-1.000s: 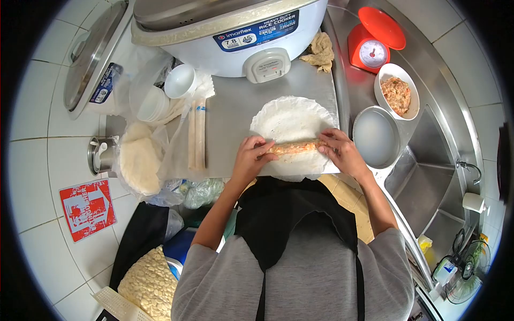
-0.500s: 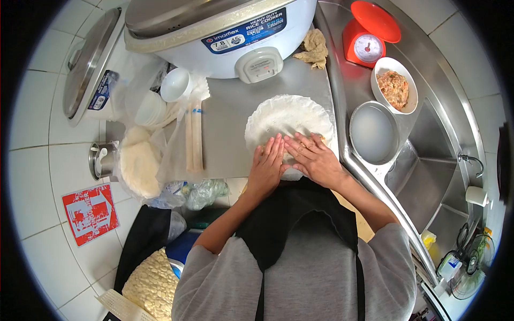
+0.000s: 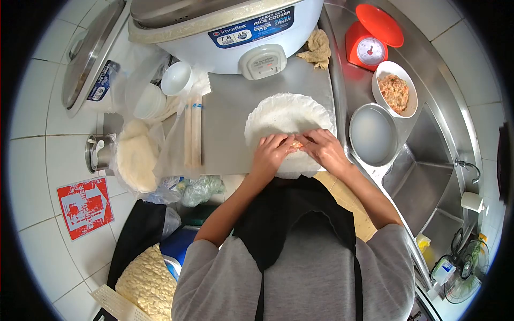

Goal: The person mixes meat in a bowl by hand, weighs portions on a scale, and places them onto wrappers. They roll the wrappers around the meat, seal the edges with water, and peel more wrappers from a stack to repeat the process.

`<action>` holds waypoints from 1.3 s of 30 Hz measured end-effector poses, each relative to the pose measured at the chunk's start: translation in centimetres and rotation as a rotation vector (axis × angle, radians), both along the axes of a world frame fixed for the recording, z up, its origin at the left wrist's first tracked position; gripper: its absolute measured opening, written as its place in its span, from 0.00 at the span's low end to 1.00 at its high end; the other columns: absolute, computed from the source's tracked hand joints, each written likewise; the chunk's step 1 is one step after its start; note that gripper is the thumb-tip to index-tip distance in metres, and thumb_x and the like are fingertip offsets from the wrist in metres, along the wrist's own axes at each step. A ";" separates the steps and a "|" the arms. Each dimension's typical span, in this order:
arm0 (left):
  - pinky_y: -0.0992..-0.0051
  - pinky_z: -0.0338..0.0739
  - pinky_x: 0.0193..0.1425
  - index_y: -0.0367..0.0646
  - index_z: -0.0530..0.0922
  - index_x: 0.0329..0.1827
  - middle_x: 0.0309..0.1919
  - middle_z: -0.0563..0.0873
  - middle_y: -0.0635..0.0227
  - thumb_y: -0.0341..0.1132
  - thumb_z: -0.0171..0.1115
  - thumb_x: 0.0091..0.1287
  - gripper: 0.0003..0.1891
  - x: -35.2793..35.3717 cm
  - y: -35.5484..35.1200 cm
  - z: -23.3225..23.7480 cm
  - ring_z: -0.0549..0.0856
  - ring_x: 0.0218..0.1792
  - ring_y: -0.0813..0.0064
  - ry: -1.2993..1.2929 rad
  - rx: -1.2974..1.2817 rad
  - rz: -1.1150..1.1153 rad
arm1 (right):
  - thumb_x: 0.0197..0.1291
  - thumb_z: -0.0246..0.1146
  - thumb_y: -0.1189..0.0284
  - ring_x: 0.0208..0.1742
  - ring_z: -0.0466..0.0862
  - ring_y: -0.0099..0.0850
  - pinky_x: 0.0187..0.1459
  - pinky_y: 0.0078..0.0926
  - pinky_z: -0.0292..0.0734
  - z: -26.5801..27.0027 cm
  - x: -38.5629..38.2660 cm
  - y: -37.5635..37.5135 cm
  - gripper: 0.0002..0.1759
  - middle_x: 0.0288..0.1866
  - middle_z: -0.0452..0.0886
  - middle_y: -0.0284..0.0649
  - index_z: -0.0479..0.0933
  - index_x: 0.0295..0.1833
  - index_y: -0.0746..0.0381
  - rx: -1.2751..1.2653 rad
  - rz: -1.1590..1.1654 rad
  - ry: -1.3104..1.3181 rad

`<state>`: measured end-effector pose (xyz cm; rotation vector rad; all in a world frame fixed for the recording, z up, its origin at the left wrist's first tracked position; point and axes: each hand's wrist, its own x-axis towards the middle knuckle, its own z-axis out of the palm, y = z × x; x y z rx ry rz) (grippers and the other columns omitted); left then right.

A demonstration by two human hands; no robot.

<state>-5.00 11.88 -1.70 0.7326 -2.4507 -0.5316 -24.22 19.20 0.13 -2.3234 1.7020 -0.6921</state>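
Observation:
Round white wrapper sheets (image 3: 289,111) lie on the steel counter in front of me. Near their lower part sits a small portion of orange-pink meat filling (image 3: 296,145), partly covered by my fingers. My left hand (image 3: 269,156) has its fingers curled down at the left end of the filling, pinching the wrapper. From the other side, my right hand (image 3: 325,151) is closed on the wrapper at the filling's right end. The fingertips hide how far the wrapper is folded. To the right, a white bowl (image 3: 411,107) contains more of the same filling.
A round pan of cloudy liquid (image 3: 373,134) stands beside the sink (image 3: 420,176). Behind are a rice cooker (image 3: 225,56), a cloth (image 3: 316,49) and a red scale (image 3: 367,45). Left are wooden sticks (image 3: 193,136) and bagged wrappers (image 3: 138,158).
Both hands have gone from lying flat with stretched fingers to curled and pinching at the filling. They have moved slightly apart, and the filling shows between them.

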 end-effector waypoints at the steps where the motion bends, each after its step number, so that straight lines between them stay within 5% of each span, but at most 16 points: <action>1: 0.70 0.67 0.47 0.42 0.81 0.50 0.42 0.82 0.71 0.37 0.69 0.54 0.20 0.2 -0.1 -0.1 0.79 0.46 0.70 0.000 -0.002 0.002 | 0.53 0.66 0.69 0.47 0.77 0.35 0.50 0.33 0.73 0.1 -0.1 -0.1 0.21 0.48 0.76 0.37 0.78 0.54 0.63 -0.002 0.002 0.000; 16: 0.65 0.72 0.52 0.42 0.82 0.48 0.44 0.81 0.65 0.34 0.71 0.52 0.19 5.3 -2.3 0.8 0.78 0.46 0.61 -0.043 0.208 0.050 | 0.49 0.70 0.72 0.46 0.77 0.39 0.47 0.35 0.76 1.0 -2.7 0.0 0.19 0.42 0.76 0.43 0.80 0.48 0.67 0.131 -0.030 -0.257; 24: 0.67 0.73 0.54 0.44 0.75 0.62 0.53 0.78 0.59 0.34 0.74 0.50 0.33 6.5 -2.2 0.7 0.77 0.52 0.58 -0.044 0.265 0.064 | 0.47 0.71 0.66 0.48 0.76 0.41 0.49 0.36 0.74 3.2 -2.5 1.1 0.22 0.46 0.75 0.41 0.80 0.48 0.66 0.135 -0.090 -0.239; 26: 0.67 0.73 0.54 0.44 0.74 0.63 0.52 0.78 0.59 0.33 0.74 0.50 0.34 6.9 -2.0 1.0 0.77 0.51 0.58 0.009 0.293 0.139 | 0.48 0.71 0.65 0.50 0.75 0.38 0.49 0.34 0.73 3.0 -2.6 2.6 0.22 0.48 0.75 0.38 0.80 0.48 0.62 0.121 -0.061 -0.180; 28: 0.66 0.73 0.54 0.43 0.73 0.64 0.50 0.79 0.58 0.33 0.74 0.49 0.35 7.2 -2.1 1.3 0.78 0.50 0.58 0.058 0.320 0.205 | 0.48 0.70 0.66 0.48 0.75 0.34 0.48 0.30 0.71 2.0 -2.5 3.4 0.21 0.47 0.74 0.36 0.80 0.49 0.59 0.018 0.212 -0.090; 34: 0.67 0.73 0.52 0.42 0.79 0.56 0.50 0.80 0.61 0.28 0.71 0.53 0.24 7.6 -1.3 2.0 0.79 0.50 0.61 0.061 0.153 0.194 | 0.44 0.69 0.71 0.46 0.76 0.31 0.46 0.29 0.71 -0.7 -1.6 3.5 0.18 0.47 0.77 0.31 0.81 0.45 0.58 -0.003 0.347 0.070; 37: 0.68 0.74 0.48 0.44 0.83 0.42 0.44 0.82 0.66 0.25 0.70 0.52 0.14 8.0 -0.6 3.0 0.81 0.45 0.64 0.083 0.003 0.059 | 0.49 0.66 0.73 0.43 0.75 0.30 0.44 0.28 0.70 0.1 -0.9 2.6 0.11 0.42 0.75 0.33 0.79 0.41 0.61 -0.017 0.335 0.009; 39: 0.68 0.74 0.47 0.45 0.82 0.42 0.43 0.82 0.66 0.26 0.71 0.51 0.14 8.3 0.2 3.1 0.81 0.44 0.64 0.120 0.008 -0.003 | 0.52 0.65 0.75 0.40 0.76 0.35 0.43 0.32 0.72 0.8 -0.3 1.4 0.07 0.38 0.77 0.37 0.78 0.39 0.62 -0.129 0.104 -0.195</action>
